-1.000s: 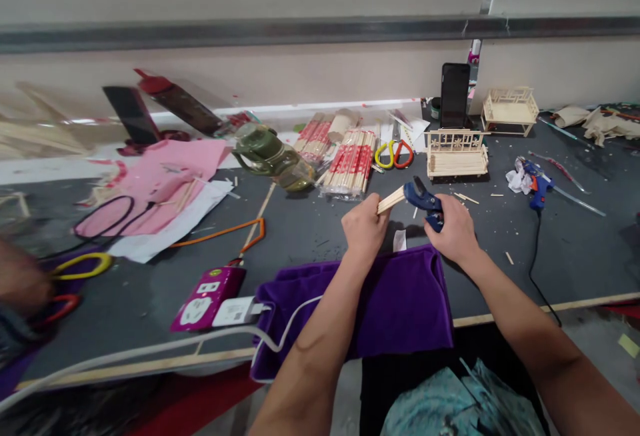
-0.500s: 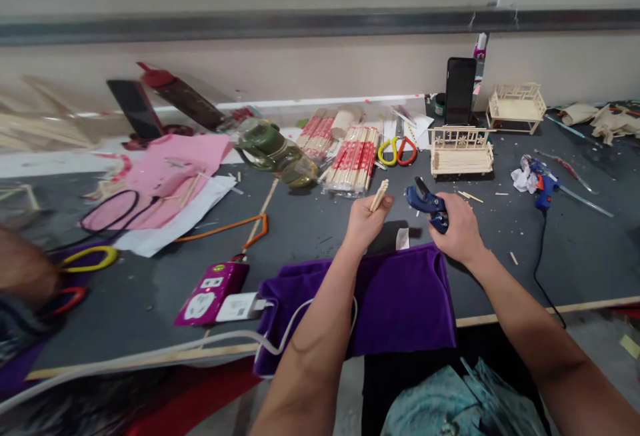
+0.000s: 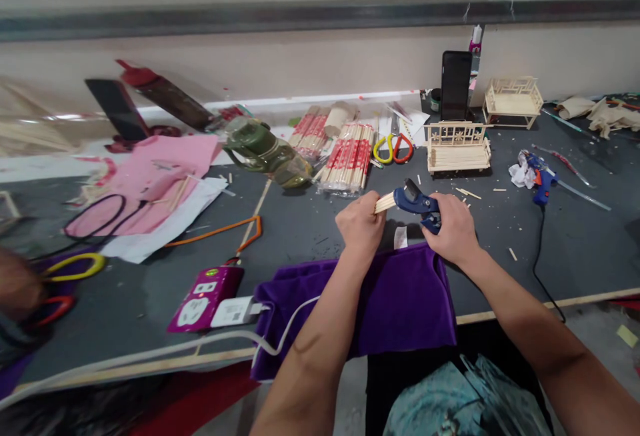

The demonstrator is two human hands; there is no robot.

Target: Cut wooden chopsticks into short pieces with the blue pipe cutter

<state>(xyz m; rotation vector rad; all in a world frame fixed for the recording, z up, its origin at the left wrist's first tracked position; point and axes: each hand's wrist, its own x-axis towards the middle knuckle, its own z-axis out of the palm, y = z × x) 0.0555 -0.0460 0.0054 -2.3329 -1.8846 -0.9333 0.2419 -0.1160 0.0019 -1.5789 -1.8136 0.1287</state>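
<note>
A small bundle of thin wooden sticks [image 3: 385,203] is gripped in my left hand [image 3: 361,224], its free ends pointing right. My right hand [image 3: 454,228] is wrapped round a dark blue hand cutter [image 3: 416,201]. The cutter's head meets the stick ends; whether its jaws are closed on them I cannot tell. Below both hands lies a purple cloth [image 3: 400,303] with a small white paper tag [image 3: 401,237]. Beyond the cutter stands a miniature wooden bench [image 3: 459,155] made of sticks.
Bagged chopsticks [image 3: 348,159], scissors [image 3: 395,149], a phone [image 3: 455,86] and a second miniature bench [image 3: 513,99] stand at the back. A blue glue gun [image 3: 543,186] with a cord lies right. Left are a green-topped bottle [image 3: 267,153], a purple power strip [image 3: 206,297] and another person's hand [image 3: 19,284].
My left hand has turned, swinging the sticks from upright to pointing right. The cutter in my right hand has moved slightly left and now meets their ends.
</note>
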